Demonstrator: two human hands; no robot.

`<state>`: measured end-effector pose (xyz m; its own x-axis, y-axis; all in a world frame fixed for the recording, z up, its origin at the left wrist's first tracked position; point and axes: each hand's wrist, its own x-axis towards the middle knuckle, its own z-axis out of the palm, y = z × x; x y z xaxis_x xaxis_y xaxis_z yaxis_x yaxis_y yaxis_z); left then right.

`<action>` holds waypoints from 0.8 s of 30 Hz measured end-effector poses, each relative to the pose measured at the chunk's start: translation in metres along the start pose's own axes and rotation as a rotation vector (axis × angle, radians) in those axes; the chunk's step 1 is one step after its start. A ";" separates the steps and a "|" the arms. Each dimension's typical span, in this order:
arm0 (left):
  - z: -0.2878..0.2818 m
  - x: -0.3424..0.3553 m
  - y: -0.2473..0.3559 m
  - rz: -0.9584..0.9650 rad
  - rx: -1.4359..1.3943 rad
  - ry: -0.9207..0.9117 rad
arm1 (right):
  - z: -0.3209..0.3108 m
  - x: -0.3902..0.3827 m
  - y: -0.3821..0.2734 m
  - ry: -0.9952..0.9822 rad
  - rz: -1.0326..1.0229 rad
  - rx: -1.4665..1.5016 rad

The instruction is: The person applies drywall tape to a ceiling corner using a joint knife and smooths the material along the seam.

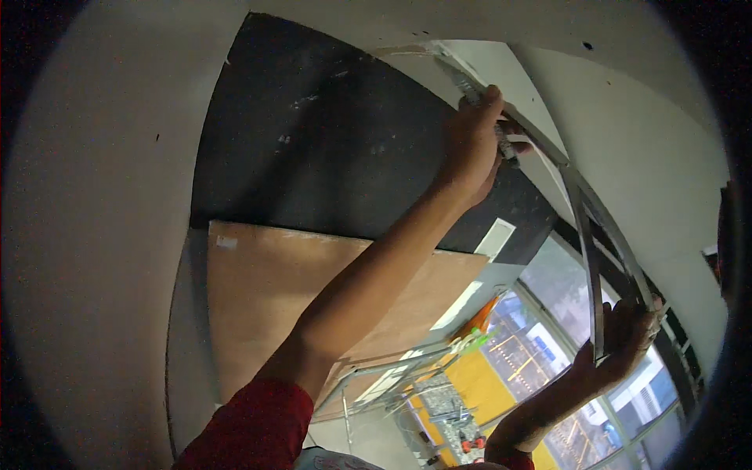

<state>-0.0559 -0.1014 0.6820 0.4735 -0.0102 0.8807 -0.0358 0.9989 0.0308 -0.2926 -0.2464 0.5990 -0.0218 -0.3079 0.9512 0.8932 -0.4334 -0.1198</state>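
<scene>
Black wall (337,141) behind — left hand (474,145) clamps grey tool (468,86), right hand (623,341) metal frame (588,262).

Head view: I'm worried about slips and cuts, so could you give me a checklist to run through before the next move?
1. Left hand gripping the long, narrow grey tool: ok.
2. Right hand on the thin, grey metal frame: ok.
3. Hand protection: not ok, both hands bare.
4. Tool's upper tip clear of the pale, flat overhead surface: cannot tell.
5. Left red fabric sleeve clear of the frame: ok.
6. Brown rectangular board firmly fixed to the flat black wall: cannot tell.
</scene>
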 end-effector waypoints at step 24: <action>0.024 0.005 0.004 0.144 -0.029 0.115 | 0.023 0.023 0.004 -0.125 -0.627 -0.744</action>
<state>-0.0743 -0.0987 0.6981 0.5631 0.1371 0.8149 -0.0860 0.9905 -0.1072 -0.2794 -0.2352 0.6271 -0.3097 0.2339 0.9216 0.2241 -0.9240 0.3098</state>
